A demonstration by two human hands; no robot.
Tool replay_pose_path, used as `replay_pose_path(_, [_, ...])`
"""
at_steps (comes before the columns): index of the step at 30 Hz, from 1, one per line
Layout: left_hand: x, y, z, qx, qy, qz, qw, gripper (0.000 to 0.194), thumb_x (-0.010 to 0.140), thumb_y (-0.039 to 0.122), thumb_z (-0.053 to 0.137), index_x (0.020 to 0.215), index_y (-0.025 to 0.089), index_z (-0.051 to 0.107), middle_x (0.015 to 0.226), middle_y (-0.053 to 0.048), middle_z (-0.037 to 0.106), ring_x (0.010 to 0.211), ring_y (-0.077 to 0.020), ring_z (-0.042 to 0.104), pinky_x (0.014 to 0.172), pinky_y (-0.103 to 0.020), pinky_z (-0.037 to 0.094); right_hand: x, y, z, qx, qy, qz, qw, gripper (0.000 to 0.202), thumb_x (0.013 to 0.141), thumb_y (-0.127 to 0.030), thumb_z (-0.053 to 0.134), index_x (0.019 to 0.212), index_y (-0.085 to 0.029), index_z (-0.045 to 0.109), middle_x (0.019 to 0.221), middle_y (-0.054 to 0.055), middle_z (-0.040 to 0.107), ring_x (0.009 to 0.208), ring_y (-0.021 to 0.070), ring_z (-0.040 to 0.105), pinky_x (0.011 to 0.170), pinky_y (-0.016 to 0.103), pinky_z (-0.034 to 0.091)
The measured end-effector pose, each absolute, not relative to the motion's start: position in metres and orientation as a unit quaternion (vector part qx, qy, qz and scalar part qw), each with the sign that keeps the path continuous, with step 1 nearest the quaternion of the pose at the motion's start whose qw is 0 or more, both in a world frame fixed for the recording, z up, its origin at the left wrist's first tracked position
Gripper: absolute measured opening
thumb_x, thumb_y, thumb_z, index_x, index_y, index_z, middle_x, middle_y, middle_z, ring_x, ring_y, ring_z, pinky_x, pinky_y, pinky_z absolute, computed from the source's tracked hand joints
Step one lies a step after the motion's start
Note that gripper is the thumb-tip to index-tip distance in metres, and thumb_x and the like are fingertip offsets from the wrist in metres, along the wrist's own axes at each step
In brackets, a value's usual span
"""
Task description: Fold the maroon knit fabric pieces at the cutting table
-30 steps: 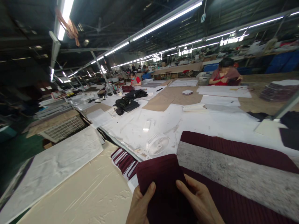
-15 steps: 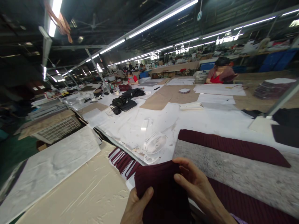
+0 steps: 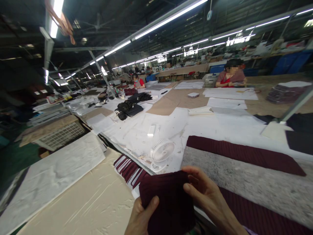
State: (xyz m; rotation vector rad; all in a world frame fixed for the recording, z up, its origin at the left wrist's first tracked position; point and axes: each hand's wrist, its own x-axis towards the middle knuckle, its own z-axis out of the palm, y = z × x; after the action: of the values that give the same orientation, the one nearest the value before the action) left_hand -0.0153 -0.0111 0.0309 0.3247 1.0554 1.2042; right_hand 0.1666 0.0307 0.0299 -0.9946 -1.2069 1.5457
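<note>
Both hands hold a dark red cloth piece (image 3: 166, 202) at 6 o'clock, low over the table (image 3: 73, 195). Left hand (image 3: 140, 220) grip pinches its lower left edge; right hand (image 3: 205, 195) grip clamps the top right corner. White fan (image 3: 161, 151) near, at 12 o'clock.

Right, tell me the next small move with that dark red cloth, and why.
Probably lay the cloth piece onto the fanned stack beside it. Both hands pinch it clear of the table: left hand at its lower edge, right hand at its top corner.
</note>
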Motion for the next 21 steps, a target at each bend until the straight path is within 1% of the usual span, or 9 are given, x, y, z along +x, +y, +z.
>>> replay_pose_path(3, [-0.016, -0.011, 0.028, 0.140, 0.481, 0.544, 0.673, 0.040, 0.063, 0.028, 0.078, 0.099, 0.014, 0.070, 0.088, -0.011, 0.075, 0.096, -0.0307, 0.067, 0.092, -0.042, 0.050, 0.167, 0.030, 0.025, -0.428, -0.512, 0.592, 0.452, 0.030, 0.081, -0.043, 0.064, 0.107, -0.031, 0.057, 0.084, -0.001, 0.061, 0.075, 0.0144, 0.058, 0.066, 0.025, 0.047])
replay_pose_path(7, [-0.014, -0.010, 0.026, 0.116, 0.492, 0.558, 0.658, 0.038, 0.061, 0.028, 0.079, 0.096, 0.015, 0.070, 0.085, -0.010, 0.075, 0.091, -0.0301, 0.068, 0.088, -0.043, 0.052, 0.167, 0.029, 0.019, -0.432, -0.562, 0.528, 0.468, 0.025, 0.082, -0.039, 0.064, 0.106, -0.032, 0.062, 0.101, 0.001, 0.060, 0.088, 0.0162, 0.058, 0.077, 0.027, 0.047])
replay_pose_path(9, [-0.012, -0.009, 0.029, 0.112, 0.488, 0.565, 0.655, 0.034, 0.061, 0.028, 0.079, 0.091, 0.014, 0.071, 0.084, -0.011, 0.075, 0.091, -0.0298, 0.068, 0.087, -0.042, 0.052, 0.165, 0.028, 0.018, -0.412, -0.567, 0.538, 0.469, 0.020, 0.082, -0.038, 0.063, 0.101, -0.030, 0.063, 0.104, 0.001, 0.060, 0.090, 0.0166, 0.057, 0.080, 0.027, 0.046])
replay_pose_path(11, [-0.011, -0.009, 0.032, 0.113, 0.482, 0.571, 0.655, 0.031, 0.062, 0.028, 0.079, 0.088, 0.013, 0.072, 0.084, -0.011, 0.075, 0.091, -0.0294, 0.068, 0.087, -0.040, 0.052, 0.163, 0.027, 0.019, -0.393, -0.556, 0.571, 0.459, 0.016, 0.083, -0.038, 0.062, 0.092, -0.025, 0.064, 0.102, 0.002, 0.061, 0.087, 0.0171, 0.058, 0.077, 0.027, 0.047])
replay_pose_path(13, [-0.009, -0.008, 0.036, 0.113, 0.477, 0.577, 0.653, 0.030, 0.062, 0.028, 0.079, 0.087, 0.013, 0.072, 0.085, -0.011, 0.075, 0.092, -0.0296, 0.068, 0.087, -0.040, 0.052, 0.161, 0.026, 0.020, -0.387, -0.545, 0.597, 0.442, 0.020, 0.083, -0.041, 0.061, 0.085, -0.021, 0.064, 0.097, 0.004, 0.061, 0.086, 0.0186, 0.058, 0.073, 0.027, 0.048])
replay_pose_path(18, [-0.007, -0.007, 0.037, 0.115, 0.470, 0.583, 0.653, 0.033, 0.062, 0.028, 0.079, 0.091, 0.014, 0.073, 0.086, -0.011, 0.075, 0.091, -0.0296, 0.068, 0.087, -0.040, 0.052, 0.159, 0.021, 0.024, -0.401, -0.538, 0.630, 0.391, 0.034, 0.082, -0.048, 0.058, 0.095, -0.017, 0.066, 0.084, 0.004, 0.062, 0.081, 0.0215, 0.058, 0.073, 0.030, 0.049])
replay_pose_path(21, [-0.008, -0.007, 0.035, 0.121, 0.464, 0.582, 0.657, 0.030, 0.064, 0.028, 0.078, 0.090, 0.015, 0.073, 0.086, -0.011, 0.075, 0.089, -0.0278, 0.068, 0.087, -0.038, 0.051, 0.159, 0.018, 0.029, -0.396, -0.541, 0.648, 0.362, 0.032, 0.080, -0.047, 0.062, 0.085, -0.015, 0.066, 0.079, 0.002, 0.060, 0.075, 0.0189, 0.055, 0.066, 0.026, 0.045])
